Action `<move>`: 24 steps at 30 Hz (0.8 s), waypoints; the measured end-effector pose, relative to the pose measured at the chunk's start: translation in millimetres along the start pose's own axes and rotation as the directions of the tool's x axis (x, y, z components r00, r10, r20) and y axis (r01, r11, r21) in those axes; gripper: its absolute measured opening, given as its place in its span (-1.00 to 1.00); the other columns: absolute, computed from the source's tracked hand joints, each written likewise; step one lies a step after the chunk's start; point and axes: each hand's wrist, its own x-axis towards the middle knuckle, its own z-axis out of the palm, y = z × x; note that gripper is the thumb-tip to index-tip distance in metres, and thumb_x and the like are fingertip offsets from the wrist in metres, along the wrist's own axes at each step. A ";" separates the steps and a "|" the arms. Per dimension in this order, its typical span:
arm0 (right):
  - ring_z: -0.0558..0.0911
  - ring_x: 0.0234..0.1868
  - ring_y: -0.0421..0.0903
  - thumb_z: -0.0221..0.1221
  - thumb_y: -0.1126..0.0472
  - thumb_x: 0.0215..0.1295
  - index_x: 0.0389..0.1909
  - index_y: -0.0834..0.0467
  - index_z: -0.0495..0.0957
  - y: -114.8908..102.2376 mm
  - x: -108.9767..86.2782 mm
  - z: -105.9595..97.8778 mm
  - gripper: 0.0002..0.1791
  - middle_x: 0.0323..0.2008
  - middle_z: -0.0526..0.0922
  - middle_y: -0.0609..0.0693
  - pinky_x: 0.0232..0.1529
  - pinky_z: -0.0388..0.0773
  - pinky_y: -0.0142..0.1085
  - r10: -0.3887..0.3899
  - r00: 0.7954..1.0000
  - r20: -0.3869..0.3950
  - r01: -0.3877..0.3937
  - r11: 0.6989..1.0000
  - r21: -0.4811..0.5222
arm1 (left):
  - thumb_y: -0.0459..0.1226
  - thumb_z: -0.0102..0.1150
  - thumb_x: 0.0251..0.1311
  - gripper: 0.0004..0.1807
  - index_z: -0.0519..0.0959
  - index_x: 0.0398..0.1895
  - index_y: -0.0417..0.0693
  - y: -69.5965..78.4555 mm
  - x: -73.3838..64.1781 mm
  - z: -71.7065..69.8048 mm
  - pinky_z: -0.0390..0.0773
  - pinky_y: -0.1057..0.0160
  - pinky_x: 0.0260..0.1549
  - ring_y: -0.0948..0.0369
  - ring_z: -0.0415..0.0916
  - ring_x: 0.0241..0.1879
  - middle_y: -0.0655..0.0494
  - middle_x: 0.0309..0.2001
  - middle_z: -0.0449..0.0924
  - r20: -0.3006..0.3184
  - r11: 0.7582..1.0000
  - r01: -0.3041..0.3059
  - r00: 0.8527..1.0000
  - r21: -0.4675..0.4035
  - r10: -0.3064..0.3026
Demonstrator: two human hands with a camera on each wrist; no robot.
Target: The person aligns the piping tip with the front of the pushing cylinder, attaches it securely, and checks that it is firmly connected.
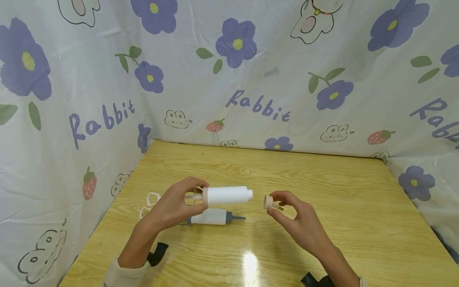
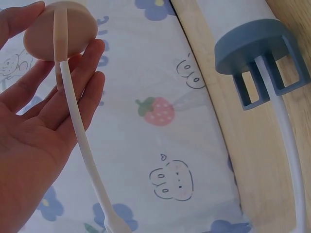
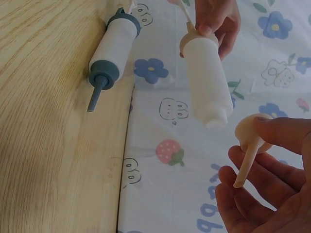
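Observation:
My left hand (image 1: 168,207) grips a white syringe-like tube (image 1: 227,195) by its beige end cap (image 2: 82,31), holding it level above the table. A thin white plunger rod (image 2: 82,133) runs out of that cap. At the tube's other end the narrow white neck (image 3: 214,120) is bare and points toward my right hand (image 1: 301,223). There, thumb and fingers pinch a beige nozzle cap (image 1: 268,201), a short distance from the neck. Its slim spout (image 3: 247,165) faces away from the tube. Nothing joins cap and tube.
On the wooden table (image 1: 340,183), just nearer than the held tube, lies a similar white syringe (image 1: 211,217) with blue-grey end cap (image 2: 252,46) and nozzle (image 3: 97,90). White ring handles (image 1: 153,198) show left of my hand. A patterned cloth (image 1: 186,87) borders the table's back and sides.

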 end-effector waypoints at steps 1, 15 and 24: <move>0.68 0.02 -0.15 0.37 0.05 0.36 0.14 -0.13 0.62 -0.1 -0.1 -0.4 -0.65 0.07 0.72 -0.21 0.02 0.64 -0.17 0.002 1.000 0.000 -0.002 1.000 0.000 | -0.30 0.46 0.18 -0.51 0.60 0.20 0.03 0.5 -0.7 0.0 0.67 0.00 0.01 0.05 0.66 0.07 0.10 0.11 0.63 -0.003 1.000 -0.006 1.000 0.004 0.006; 0.68 0.02 -0.16 0.36 0.05 0.36 0.14 -0.13 0.61 3.1 -1.3 1.4 -0.64 0.08 0.72 -0.21 0.03 0.65 -0.17 -0.002 1.000 0.001 0.002 1.000 0.008 | -0.29 0.46 0.18 -0.53 0.60 0.18 0.02 9.3 -6.1 -0.1 0.70 0.10 -0.05 0.12 0.67 0.04 0.14 0.07 0.63 -0.007 0.998 -0.057 0.998 0.014 0.057; 0.69 0.01 -0.13 0.36 0.08 0.37 0.16 -0.08 0.62 4.2 -2.3 4.7 -0.64 0.09 0.73 -0.16 -0.01 0.67 -0.21 -0.016 1.000 0.007 0.016 1.000 0.014 | -0.31 0.48 0.15 -0.53 0.62 0.16 0.03 13.0 -7.5 2.1 0.70 0.10 -0.03 0.16 0.66 0.01 0.16 0.04 0.65 -0.007 0.997 -0.076 0.997 0.009 0.076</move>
